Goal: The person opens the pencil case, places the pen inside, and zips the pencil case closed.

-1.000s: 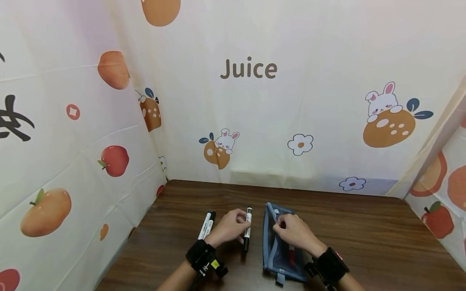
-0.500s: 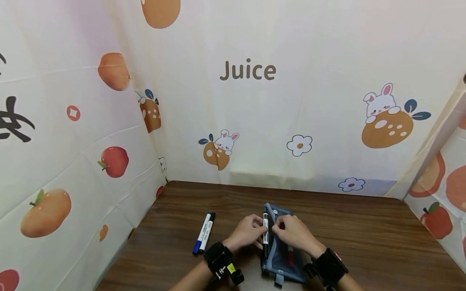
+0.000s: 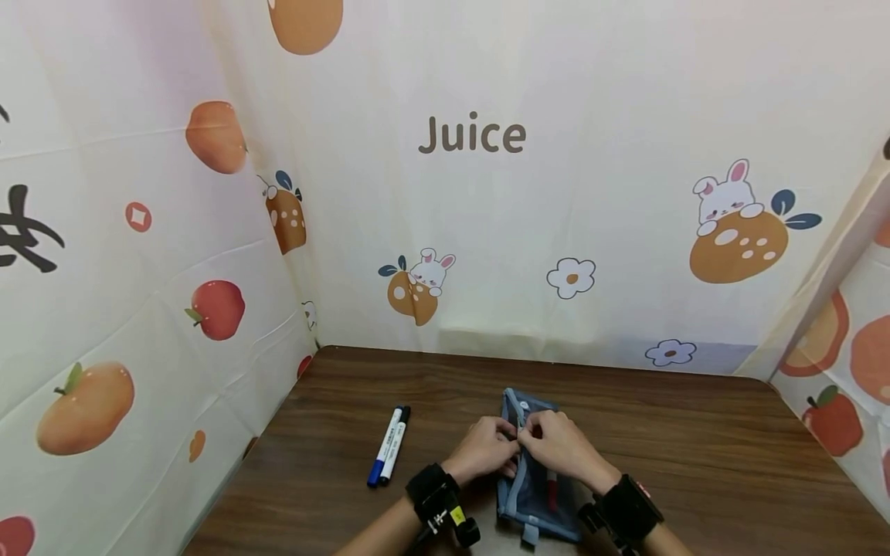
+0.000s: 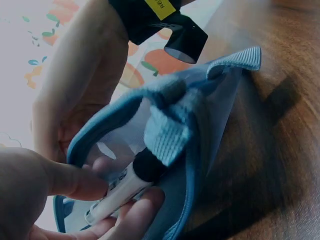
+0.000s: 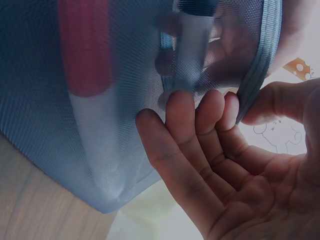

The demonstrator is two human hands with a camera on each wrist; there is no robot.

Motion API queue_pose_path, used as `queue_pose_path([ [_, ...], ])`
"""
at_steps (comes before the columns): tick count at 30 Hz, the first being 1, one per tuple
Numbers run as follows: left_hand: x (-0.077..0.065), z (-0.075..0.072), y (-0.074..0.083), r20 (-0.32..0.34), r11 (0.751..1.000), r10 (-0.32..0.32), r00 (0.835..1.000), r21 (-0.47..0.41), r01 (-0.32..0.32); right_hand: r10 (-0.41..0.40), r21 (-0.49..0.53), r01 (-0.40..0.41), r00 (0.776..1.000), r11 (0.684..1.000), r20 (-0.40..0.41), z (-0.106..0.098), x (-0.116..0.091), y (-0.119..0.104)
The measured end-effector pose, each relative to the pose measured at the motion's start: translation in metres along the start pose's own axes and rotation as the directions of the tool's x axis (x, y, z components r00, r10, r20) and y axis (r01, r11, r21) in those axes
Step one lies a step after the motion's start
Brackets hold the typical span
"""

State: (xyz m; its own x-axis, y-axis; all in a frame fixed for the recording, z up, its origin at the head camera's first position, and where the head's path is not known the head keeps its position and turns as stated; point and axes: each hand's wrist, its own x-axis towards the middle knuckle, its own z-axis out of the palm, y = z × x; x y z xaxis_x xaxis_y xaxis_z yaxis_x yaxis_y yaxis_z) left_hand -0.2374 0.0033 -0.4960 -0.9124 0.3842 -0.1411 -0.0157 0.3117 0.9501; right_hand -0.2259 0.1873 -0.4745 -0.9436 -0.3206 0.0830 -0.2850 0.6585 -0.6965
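Observation:
A blue mesh zip pouch [image 3: 531, 506] lies on the table with its mouth spread. My left hand [image 3: 485, 448] reaches into the mouth and holds a white marker with a black cap [image 4: 120, 195] between thumb and fingers; the left wrist view shows it inside the pouch, largely hidden in the head view. With thumb and fingers, my right hand [image 3: 562, 446] pinches the zip edge of the opening. Through the mesh shows a red-capped marker [image 5: 85, 55] lying in the pouch.
To the left, a blue-capped marker [image 3: 381, 455] and a black-capped marker [image 3: 396, 448] lie side by side on the wooden table [image 3: 313, 479]. A printed curtain [image 3: 487, 232] stands behind the table and along its sides.
My left hand has moved right with the black-capped marker, from the bare table into the pouch's mouth. The right hand keeps its pinch on the edge, nearly still.

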Motion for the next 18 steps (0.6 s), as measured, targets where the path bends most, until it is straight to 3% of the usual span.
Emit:
queue_pose_path([
  [18,0.0076,0.004,-0.0037,0.011,0.996,0.029,1.0,0.08,-0.03,-0.012,0.0,0.012,1.0,1.0,-0.007,-0.0016,-0.0018,-0.0043],
])
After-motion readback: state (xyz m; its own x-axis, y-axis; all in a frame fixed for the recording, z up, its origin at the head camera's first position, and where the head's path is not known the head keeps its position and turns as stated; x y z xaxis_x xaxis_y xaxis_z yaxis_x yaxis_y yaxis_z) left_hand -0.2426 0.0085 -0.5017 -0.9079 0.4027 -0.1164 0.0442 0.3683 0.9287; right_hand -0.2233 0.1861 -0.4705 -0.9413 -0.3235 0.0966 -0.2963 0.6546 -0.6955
